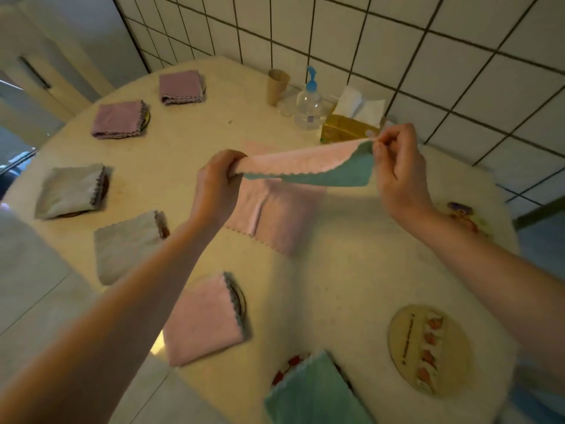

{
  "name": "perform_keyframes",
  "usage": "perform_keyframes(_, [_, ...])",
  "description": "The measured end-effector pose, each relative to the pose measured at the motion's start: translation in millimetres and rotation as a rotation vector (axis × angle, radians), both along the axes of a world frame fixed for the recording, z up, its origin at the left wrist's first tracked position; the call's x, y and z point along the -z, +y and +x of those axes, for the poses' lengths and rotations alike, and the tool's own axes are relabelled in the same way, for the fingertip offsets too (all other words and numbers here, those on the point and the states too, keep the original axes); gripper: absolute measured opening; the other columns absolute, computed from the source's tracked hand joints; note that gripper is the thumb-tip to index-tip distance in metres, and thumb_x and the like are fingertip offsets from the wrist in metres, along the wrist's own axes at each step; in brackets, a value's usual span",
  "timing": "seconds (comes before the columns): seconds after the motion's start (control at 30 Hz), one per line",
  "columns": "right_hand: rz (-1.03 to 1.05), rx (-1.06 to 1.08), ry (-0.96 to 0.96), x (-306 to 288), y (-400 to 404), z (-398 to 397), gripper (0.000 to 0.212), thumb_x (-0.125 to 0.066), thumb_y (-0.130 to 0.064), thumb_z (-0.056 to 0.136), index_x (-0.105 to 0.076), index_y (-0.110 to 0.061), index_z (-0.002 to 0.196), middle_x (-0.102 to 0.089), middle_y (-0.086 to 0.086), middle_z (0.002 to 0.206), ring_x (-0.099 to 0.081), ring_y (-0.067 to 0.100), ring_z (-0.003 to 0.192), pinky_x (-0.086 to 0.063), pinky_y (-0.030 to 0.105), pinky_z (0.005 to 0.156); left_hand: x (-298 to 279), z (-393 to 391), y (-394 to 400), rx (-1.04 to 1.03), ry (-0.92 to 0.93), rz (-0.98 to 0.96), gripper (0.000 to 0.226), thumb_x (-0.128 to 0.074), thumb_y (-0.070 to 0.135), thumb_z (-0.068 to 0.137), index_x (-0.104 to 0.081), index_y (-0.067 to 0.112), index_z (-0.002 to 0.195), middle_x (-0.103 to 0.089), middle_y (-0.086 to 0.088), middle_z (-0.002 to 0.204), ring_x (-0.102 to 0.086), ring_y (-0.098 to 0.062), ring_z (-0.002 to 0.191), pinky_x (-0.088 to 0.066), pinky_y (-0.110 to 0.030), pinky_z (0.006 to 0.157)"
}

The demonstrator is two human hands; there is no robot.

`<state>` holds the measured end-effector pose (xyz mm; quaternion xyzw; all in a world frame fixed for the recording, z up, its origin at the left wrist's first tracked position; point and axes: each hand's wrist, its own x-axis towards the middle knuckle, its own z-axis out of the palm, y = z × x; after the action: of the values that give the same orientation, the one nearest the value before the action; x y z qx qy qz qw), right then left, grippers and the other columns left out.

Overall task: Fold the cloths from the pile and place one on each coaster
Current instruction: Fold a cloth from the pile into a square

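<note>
A pink-and-teal cloth (308, 167) hangs stretched above the table. My left hand (218, 182) pinches its left end and my right hand (397, 166) pinches its right corner. Under it lies a flat pink cloth (281, 215) on the table. Folded cloths rest on coasters along the left side: two purple ones (181, 86) (117, 119), two grey ones (71, 191) (128, 244), a pink one (204, 319) and a teal one (315, 393). A bare round coaster (428, 347) with a fish picture lies at the front right. Another bare coaster (464, 215) shows past my right wrist.
At the back of the round table (351, 286) stand a paper cup (277, 86), a clear pump bottle (309, 102) and a yellow tissue box (348, 130). A tiled wall (397, 41) runs behind them. The floor drops away at the left.
</note>
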<state>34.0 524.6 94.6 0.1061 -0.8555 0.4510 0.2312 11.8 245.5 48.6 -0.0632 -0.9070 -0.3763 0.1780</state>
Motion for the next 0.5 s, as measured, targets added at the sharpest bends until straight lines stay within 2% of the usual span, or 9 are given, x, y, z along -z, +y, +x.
perform_keyframes(0.03, [-0.005,-0.004,-0.020,7.6,16.3,20.0,0.009,-0.044,-0.011,0.097,-0.042,-0.020,0.096,-0.046,-0.009,0.076,-0.046,-0.002,0.063,-0.032,0.012,0.057,6.5,22.5,12.5,0.041,0.001,-0.042,0.022,-0.055,0.000,0.081,-0.066,0.005,0.100,-0.066,-0.012,0.096,-0.058,-0.023,0.089,-0.034,-0.021,0.069])
perform_keyframes(0.1, [-0.017,-0.025,-0.093,31.0,46.6,56.8,0.004,-0.047,-0.015,0.096,-0.043,-0.016,0.097,-0.049,-0.012,0.079,-0.049,-0.003,0.066,-0.035,0.011,0.060,25.1,64.3,31.8,0.140,-0.037,-0.102,0.023,-0.058,0.000,0.082,-0.067,0.006,0.102,-0.066,-0.012,0.100,-0.057,-0.024,0.094,-0.037,-0.024,0.076])
perform_keyframes(0.17, [-0.019,-0.059,-0.200,55.8,79.1,100.2,0.011,-0.051,-0.014,0.090,-0.046,-0.010,0.099,-0.054,-0.005,0.087,-0.054,0.003,0.079,-0.043,0.020,0.067,51.0,111.3,54.9,0.221,-0.099,-0.150,0.020,-0.058,0.002,0.087,-0.067,0.006,0.105,-0.066,-0.012,0.104,-0.057,-0.027,0.099,-0.040,-0.029,0.083])
perform_keyframes(0.23, [0.014,-0.105,-0.339,80.2,107.0,142.6,0.025,-0.055,-0.007,0.080,-0.048,-0.012,0.103,-0.056,-0.001,0.095,-0.056,0.012,0.092,-0.047,0.025,0.078,74.9,156.3,76.9,0.275,-0.184,-0.198,0.020,-0.055,0.008,0.092,-0.067,0.006,0.108,-0.066,-0.011,0.109,-0.057,-0.029,0.105,-0.041,-0.032,0.091])
perform_keyframes(0.37, [0.129,-0.150,-0.623,125.0,145.8,219.1,0.040,-0.056,0.007,0.077,-0.052,-0.022,0.104,-0.056,-0.009,0.104,-0.055,0.004,0.097,-0.047,0.023,0.083,107.8,227.6,112.5,0.303,-0.354,-0.218,0.027,-0.057,0.001,0.089,-0.068,0.006,0.113,-0.065,-0.009,0.116,-0.056,-0.028,0.112,-0.039,-0.029,0.097])
perform_keyframes(0.5, [0.160,-0.114,-0.688,156.5,168.2,265.6,0.041,-0.051,0.012,0.081,-0.058,-0.025,0.098,-0.063,-0.007,0.102,-0.058,0.007,0.098,-0.044,0.015,0.084,115.5,264.8,130.1,0.292,-0.461,-0.241,0.038,-0.061,-0.005,0.082,-0.068,0.010,0.117,-0.065,-0.007,0.120,-0.056,-0.025,0.115,-0.039,-0.030,0.100])
